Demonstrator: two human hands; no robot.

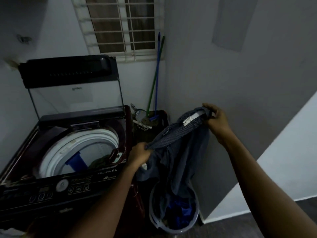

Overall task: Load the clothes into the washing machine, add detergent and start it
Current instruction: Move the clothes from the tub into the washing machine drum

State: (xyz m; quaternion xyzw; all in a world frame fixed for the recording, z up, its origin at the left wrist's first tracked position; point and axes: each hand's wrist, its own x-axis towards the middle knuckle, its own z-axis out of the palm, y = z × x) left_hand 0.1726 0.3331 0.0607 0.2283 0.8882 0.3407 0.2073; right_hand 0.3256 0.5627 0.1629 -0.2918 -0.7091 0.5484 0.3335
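Garment (178, 152): dark shorts, waistband stretched between both hands above the basket (173, 227), hem trailing into it; held wide, probably to lift it free for loading.
Left hand (139, 156): fingers curled, pinching the waistband's near end.
Right hand (217, 120): fingertips pinching the far end, raised higher.
Washer (65, 152): left of the basket; lid (75, 93) propped upright so the drum (80, 148) is open.
Drum contents: greenish cloth at the near rim.
Basket contents: blue clothes remain.
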